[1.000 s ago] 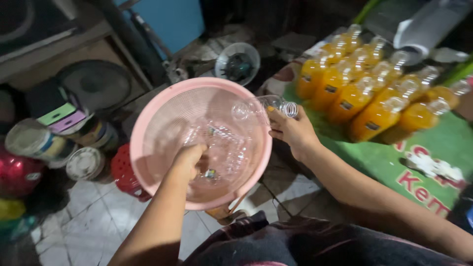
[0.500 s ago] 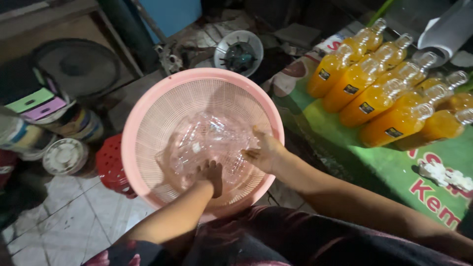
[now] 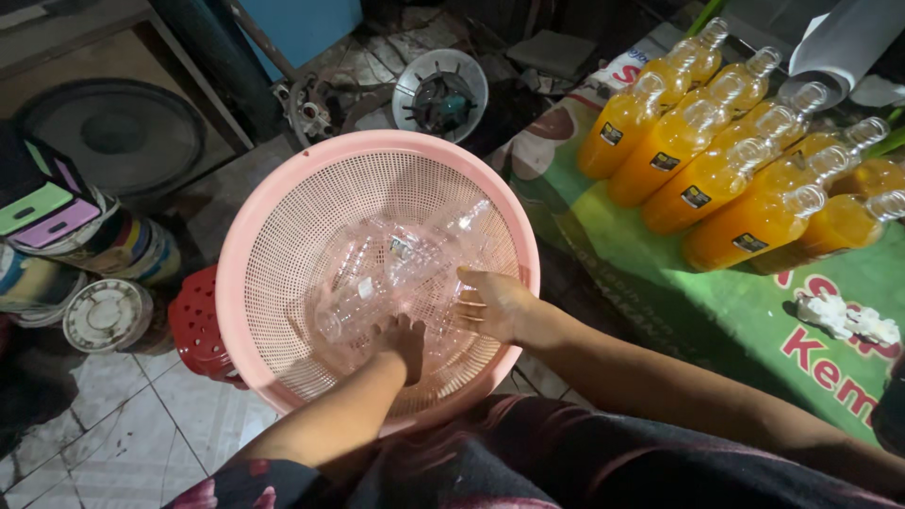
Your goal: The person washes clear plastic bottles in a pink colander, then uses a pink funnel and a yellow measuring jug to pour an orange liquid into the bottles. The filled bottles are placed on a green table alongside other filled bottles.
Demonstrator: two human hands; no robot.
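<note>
A round pink mesh basket [image 3: 283, 217] sits in front of me, resting on a red stool [image 3: 196, 325]. Several clear empty plastic bottles [image 3: 405, 259] lie jumbled inside it. My left hand [image 3: 403, 339] reaches down into the basket's near side, fingers curled among the bottles. My right hand [image 3: 495, 303] is inside the basket at its right wall, palm and fingers pressed on a clear bottle. Whether either hand has a firm hold is hard to tell.
Several bottles of orange drink [image 3: 716, 160] lie in a row on a green printed cloth [image 3: 660, 283] at right. A white crumpled tissue [image 3: 844, 316] lies on it. Stacked tins [image 3: 104, 283], a round dark fan [image 3: 113, 132] and a white fan part [image 3: 438, 90] crowd the tiled floor.
My right hand has come from the basket's rim down into the basket. Both hands now sit among the clear bottles, and the view has shifted closer over the basket.
</note>
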